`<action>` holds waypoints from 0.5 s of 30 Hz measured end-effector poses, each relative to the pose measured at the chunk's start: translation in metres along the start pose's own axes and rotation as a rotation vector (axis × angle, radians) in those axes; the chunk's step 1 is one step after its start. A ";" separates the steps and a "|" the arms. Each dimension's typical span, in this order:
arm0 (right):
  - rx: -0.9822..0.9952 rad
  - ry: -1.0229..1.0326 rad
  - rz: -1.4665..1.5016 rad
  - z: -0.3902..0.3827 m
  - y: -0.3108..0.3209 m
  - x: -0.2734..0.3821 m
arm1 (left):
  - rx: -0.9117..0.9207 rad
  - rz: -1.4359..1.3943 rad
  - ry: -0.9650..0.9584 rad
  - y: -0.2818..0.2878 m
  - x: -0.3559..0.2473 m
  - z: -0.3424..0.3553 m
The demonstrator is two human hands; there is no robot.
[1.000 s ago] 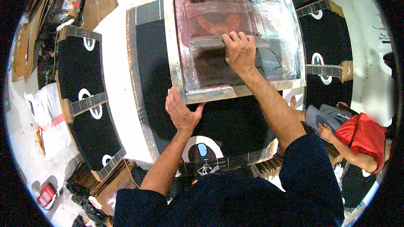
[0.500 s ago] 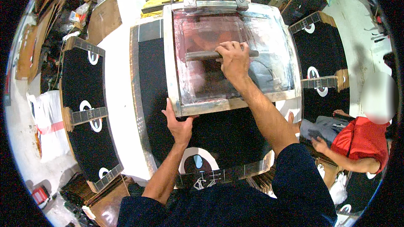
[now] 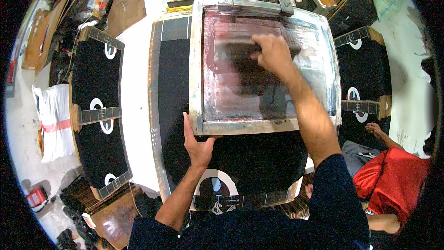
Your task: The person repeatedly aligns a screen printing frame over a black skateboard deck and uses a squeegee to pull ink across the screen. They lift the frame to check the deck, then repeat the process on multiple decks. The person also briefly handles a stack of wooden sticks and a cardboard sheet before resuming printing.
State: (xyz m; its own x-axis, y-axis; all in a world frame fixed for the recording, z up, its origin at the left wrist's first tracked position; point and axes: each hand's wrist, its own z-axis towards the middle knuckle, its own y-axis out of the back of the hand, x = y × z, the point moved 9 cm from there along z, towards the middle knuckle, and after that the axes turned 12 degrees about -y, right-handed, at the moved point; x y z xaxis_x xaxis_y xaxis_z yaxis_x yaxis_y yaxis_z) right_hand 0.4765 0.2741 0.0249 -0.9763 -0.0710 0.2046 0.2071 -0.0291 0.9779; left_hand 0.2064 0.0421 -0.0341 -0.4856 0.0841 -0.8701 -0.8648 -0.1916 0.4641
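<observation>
Head view: left hand [image 3: 199, 150] spread against frame [image 3: 252, 128]; right hand [image 3: 274, 55] apparently grips squeegee [image 3: 238, 45]; strip markings [image 3: 234, 201] illegible.

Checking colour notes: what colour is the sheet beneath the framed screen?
The sheet is mostly black, best seen in the head view.

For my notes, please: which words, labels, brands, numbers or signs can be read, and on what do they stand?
None can be read.
Screen under the right hand: no readable text.
Dark strip along the black panel: marks too small to read.
Red box, lower left: too small and blurred to tell.
</observation>
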 end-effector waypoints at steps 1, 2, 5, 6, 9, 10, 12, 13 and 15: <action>-0.007 -0.010 -0.014 0.022 -0.001 -0.004 | -0.004 0.005 -0.004 0.000 0.001 0.000; -0.027 -0.004 -0.016 0.045 0.000 -0.007 | -0.006 0.010 -0.008 0.000 0.000 -0.001; 0.069 -0.040 -0.042 0.113 -0.006 -0.016 | -0.008 -0.014 0.028 0.000 0.002 -0.001; 0.119 -0.078 -0.082 0.126 -0.011 -0.020 | -0.011 -0.006 0.020 0.000 0.000 -0.001; 0.022 -0.097 -0.066 0.112 -0.013 -0.018 | -0.004 -0.009 0.034 0.000 -0.004 0.000; -0.047 -0.104 -0.056 0.094 -0.009 -0.018 | -0.001 -0.025 0.056 -0.001 -0.003 0.000; -0.264 -0.053 -0.007 0.038 -0.002 -0.004 | -0.005 -0.040 0.057 -0.001 -0.004 0.000; -0.367 -0.020 -0.005 0.006 0.002 0.007 | -0.010 -0.033 0.039 0.000 -0.005 0.001; -0.293 -0.059 0.050 -0.045 -0.003 0.013 | -0.013 -0.037 0.025 0.001 -0.007 0.001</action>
State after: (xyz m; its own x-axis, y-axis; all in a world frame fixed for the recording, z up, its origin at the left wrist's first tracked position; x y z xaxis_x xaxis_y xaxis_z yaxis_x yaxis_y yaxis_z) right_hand 0.4656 0.2287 0.0223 -0.9645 -0.0222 0.2630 0.2565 -0.3142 0.9141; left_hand 0.2085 0.0426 -0.0276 -0.4501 0.0665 -0.8905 -0.8802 -0.2014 0.4298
